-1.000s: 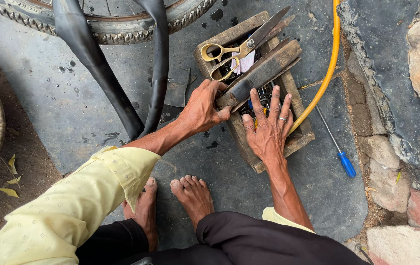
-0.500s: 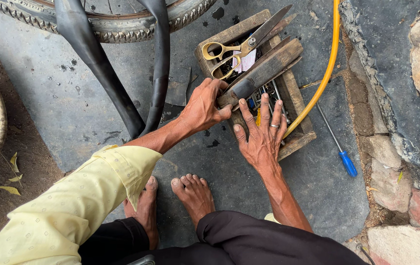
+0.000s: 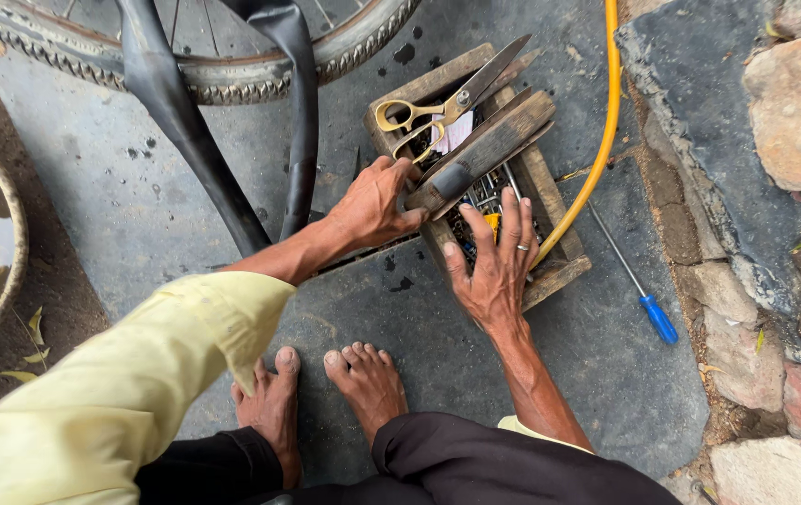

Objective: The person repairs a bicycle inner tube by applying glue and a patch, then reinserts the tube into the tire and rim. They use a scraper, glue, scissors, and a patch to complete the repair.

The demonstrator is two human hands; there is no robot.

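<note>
Head view, left hand [image 3: 377,201] gripping wooden toolbox [image 3: 564,271] edge, right hand [image 3: 494,262] inside

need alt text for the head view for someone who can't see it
A squatting, barefoot person has both hands in a wooden toolbox: the left hand grips a dark wooden block, the right hand spreads over small tools. Brass-handled scissors lie on top; a black inner tube, yellow hose and blue-handled screwdriver lie nearby.

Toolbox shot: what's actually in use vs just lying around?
In use: left hand on the wooden toolbox edge; right hand in the small tools; wooden block.

Lying about: scissors, blue screwdriver, yellow hose, inner tube, wheel.
</note>
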